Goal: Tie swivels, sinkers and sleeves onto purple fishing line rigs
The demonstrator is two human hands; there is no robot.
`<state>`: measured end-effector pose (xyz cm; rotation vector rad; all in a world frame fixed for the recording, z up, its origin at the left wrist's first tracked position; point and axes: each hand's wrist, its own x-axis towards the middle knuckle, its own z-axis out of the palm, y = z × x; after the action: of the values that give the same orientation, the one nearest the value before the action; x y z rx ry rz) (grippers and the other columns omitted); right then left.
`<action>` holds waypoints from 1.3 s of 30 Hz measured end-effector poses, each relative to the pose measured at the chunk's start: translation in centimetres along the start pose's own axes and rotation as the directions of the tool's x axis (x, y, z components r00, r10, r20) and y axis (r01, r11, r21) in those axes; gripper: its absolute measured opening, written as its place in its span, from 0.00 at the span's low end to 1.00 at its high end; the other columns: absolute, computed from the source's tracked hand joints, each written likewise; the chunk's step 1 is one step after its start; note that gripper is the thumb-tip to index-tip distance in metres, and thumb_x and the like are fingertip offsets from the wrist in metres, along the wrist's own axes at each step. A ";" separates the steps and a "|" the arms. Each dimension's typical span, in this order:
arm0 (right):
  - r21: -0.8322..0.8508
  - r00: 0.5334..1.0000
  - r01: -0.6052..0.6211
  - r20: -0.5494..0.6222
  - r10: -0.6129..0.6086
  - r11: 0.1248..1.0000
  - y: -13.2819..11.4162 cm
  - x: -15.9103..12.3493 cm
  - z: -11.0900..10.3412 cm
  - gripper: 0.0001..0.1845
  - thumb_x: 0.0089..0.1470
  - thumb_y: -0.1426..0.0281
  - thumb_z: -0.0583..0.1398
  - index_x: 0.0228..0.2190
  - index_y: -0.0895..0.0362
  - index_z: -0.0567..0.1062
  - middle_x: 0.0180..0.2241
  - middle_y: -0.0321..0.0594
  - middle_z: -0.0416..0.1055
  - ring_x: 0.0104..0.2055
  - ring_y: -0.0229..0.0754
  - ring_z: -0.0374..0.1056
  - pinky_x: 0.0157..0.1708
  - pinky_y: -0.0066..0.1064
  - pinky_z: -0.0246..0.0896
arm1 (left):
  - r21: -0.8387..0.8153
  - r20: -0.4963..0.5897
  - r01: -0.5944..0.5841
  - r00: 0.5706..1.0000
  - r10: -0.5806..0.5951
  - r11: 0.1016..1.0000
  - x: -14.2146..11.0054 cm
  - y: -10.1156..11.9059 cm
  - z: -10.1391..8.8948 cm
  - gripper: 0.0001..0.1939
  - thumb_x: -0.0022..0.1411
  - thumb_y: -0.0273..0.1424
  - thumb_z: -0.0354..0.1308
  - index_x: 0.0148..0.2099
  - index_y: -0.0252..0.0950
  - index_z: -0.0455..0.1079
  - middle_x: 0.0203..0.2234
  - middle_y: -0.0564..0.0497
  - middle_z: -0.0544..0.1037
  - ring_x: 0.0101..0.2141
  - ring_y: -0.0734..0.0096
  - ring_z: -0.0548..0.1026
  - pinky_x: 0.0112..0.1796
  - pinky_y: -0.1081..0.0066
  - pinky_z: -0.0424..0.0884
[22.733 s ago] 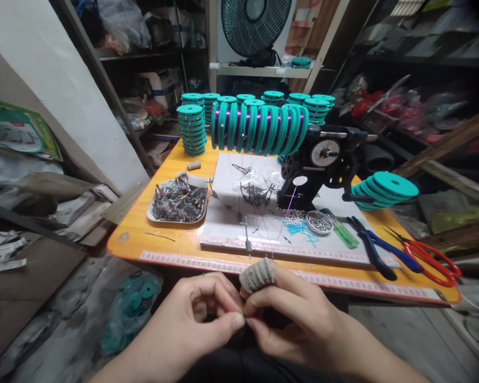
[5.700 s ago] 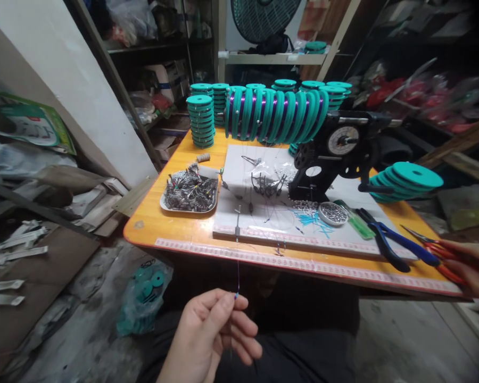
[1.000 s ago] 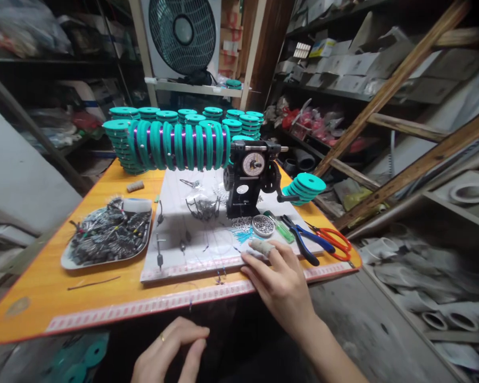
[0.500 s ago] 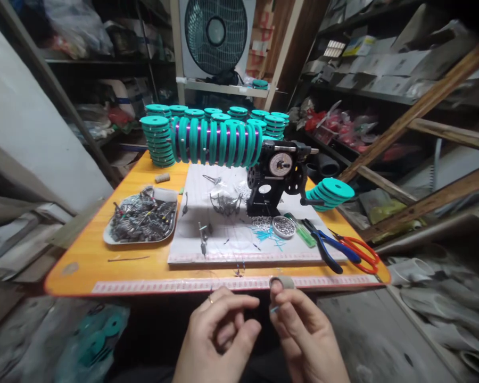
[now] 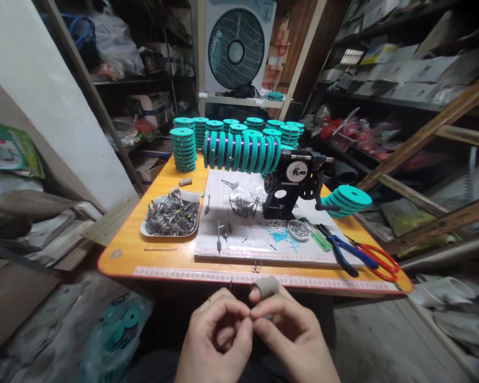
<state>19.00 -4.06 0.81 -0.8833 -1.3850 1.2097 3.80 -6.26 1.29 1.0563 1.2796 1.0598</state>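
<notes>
Hands [image 5: 211, 340] meet at pinched fingertips before the table [image 5: 123, 236], perhaps gripping something tiny

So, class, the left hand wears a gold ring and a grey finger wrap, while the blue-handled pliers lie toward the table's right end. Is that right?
Not quite: the head view shows the grey finger wrap on the right hand. The left hand does wear the gold ring, and the blue-handled pliers are placed as stated.
</notes>
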 end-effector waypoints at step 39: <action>0.714 0.896 -0.415 0.213 0.389 0.564 0.2 4.1 0.9 0.17 0.40 0.57 0.74 0.26 0.52 0.76 0.35 0.37 0.70 0.32 0.38 0.65 0.37 0.33 0.68 | -0.085 -0.313 -0.092 0.948 0.061 0.992 1.9 0.9 2.3 0.22 0.50 0.52 0.65 0.28 0.36 0.80 0.21 0.52 0.70 0.20 0.88 0.66 0.20 0.89 0.61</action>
<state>17.39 -0.31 1.63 -0.5748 -0.5587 1.9619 6.10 -4.20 1.86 0.8938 1.4260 1.3758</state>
